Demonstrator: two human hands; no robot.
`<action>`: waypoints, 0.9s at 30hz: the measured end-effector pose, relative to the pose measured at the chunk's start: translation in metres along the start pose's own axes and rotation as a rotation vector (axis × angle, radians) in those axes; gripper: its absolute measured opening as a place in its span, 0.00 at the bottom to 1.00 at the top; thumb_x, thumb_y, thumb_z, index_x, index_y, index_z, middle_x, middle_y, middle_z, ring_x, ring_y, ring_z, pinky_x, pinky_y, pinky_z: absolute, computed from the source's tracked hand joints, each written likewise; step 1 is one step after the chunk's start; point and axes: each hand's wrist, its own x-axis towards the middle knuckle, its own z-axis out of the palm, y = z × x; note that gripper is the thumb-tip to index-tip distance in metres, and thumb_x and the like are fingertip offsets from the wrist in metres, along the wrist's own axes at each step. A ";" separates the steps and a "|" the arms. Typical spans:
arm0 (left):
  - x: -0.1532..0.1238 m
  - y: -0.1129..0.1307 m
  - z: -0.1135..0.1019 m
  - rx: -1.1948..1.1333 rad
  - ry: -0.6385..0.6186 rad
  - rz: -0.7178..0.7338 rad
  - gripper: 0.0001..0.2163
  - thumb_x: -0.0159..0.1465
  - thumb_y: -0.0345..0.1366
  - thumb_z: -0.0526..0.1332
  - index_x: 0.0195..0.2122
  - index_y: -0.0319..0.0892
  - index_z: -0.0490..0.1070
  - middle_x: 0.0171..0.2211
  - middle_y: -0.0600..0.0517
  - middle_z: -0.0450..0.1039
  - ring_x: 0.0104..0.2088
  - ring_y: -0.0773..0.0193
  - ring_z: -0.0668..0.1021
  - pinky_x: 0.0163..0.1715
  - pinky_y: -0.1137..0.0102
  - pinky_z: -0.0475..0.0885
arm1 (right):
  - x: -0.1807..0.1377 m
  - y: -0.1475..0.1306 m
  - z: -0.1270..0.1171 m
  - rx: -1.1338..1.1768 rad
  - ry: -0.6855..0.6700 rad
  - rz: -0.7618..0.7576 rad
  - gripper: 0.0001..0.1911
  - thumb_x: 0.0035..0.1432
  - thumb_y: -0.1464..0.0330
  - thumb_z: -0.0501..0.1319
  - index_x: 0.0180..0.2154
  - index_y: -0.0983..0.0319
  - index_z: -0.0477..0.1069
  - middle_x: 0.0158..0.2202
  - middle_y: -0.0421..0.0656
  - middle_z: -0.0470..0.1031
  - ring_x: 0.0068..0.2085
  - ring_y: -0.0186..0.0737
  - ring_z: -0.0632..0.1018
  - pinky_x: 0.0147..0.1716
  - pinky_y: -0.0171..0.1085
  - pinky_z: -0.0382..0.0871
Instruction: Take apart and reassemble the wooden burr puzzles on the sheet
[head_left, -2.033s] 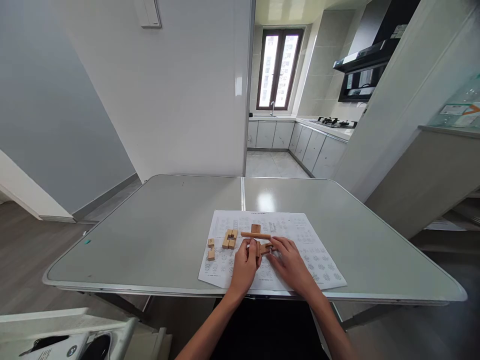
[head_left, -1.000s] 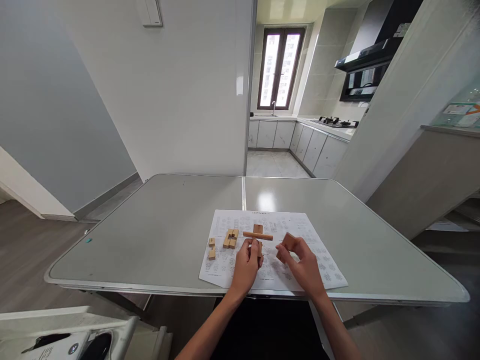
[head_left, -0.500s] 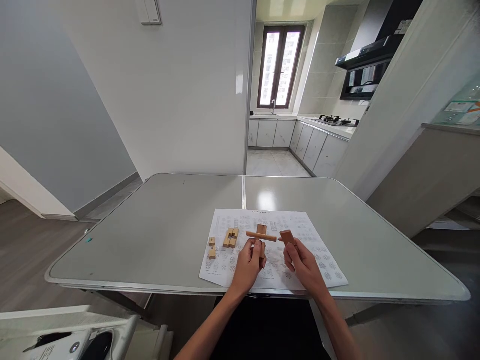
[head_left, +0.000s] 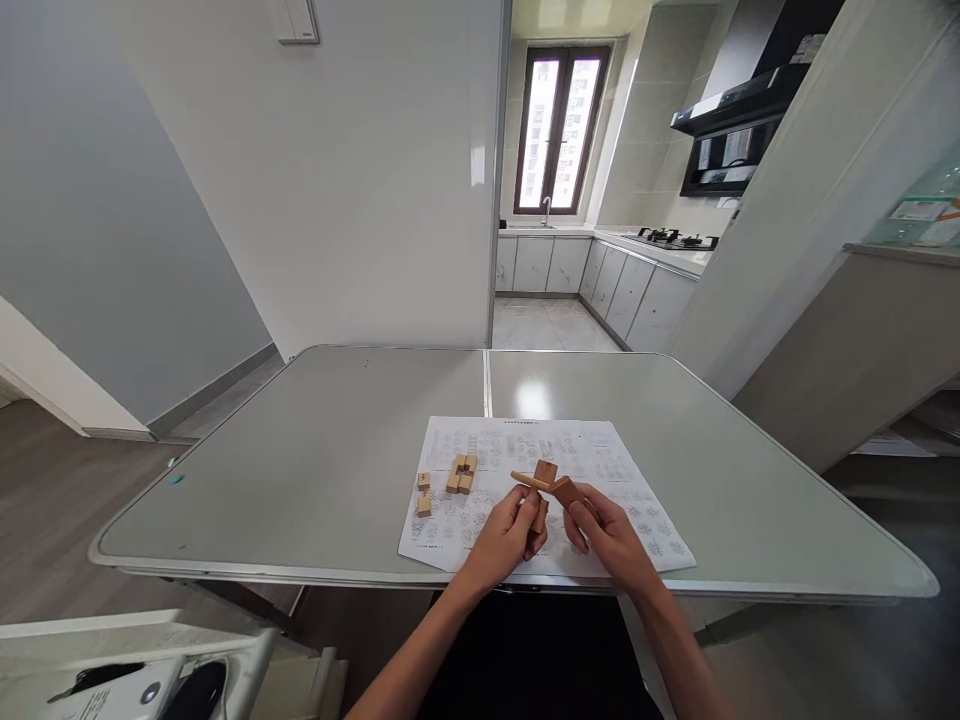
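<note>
My left hand [head_left: 510, 528] is closed round crossed brown wooden puzzle pieces [head_left: 545, 471], with a lighter flat stick lying across them. In my right hand [head_left: 607, 525], fingers and thumb pinch another brown wooden block [head_left: 568, 491]. Its upper left end meets, or nearly meets, the stick's end; I cannot tell if they touch. Both hands are just above a printed sheet [head_left: 480, 440] with small line drawings. Left of my hands, several pale wooden blocks [head_left: 460, 474] stand grouped around a gap. Two small wooden blocks [head_left: 424, 507] lie near the sheet's left edge.
The sheet lies on a grey-green table [head_left: 337, 450] with a metal rim and a centre seam. A small teal bit [head_left: 176, 479] is at the table's left edge. At lower left stands a white container [head_left: 135, 630] with dark and white items.
The left hand's pieces have turned and shifted slightly right, and the stick now slants. My right hand has brought its block up against or close to them.
</note>
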 end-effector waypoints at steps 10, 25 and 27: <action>0.001 0.000 -0.002 -0.161 -0.018 -0.082 0.20 0.66 0.56 0.61 0.33 0.44 0.59 0.22 0.62 0.53 0.19 0.74 0.55 0.19 0.74 0.48 | -0.001 -0.005 -0.002 0.064 -0.075 0.020 0.21 0.69 0.52 0.58 0.51 0.61 0.74 0.20 0.34 0.65 0.21 0.34 0.66 0.27 0.36 0.62; 0.002 -0.001 -0.008 -0.265 -0.050 -0.133 0.18 0.67 0.52 0.60 0.32 0.45 0.58 0.18 0.64 0.50 0.16 0.75 0.49 0.17 0.75 0.44 | 0.000 -0.001 -0.002 0.144 -0.126 0.021 0.23 0.69 0.52 0.60 0.59 0.57 0.67 0.27 0.36 0.70 0.23 0.35 0.68 0.27 0.38 0.66; 0.003 -0.003 -0.010 -0.273 -0.044 -0.130 0.18 0.67 0.52 0.60 0.33 0.44 0.58 0.18 0.65 0.50 0.16 0.74 0.49 0.16 0.76 0.45 | 0.000 -0.002 -0.001 0.160 -0.127 0.008 0.23 0.71 0.54 0.59 0.61 0.55 0.65 0.30 0.37 0.71 0.24 0.34 0.68 0.27 0.37 0.66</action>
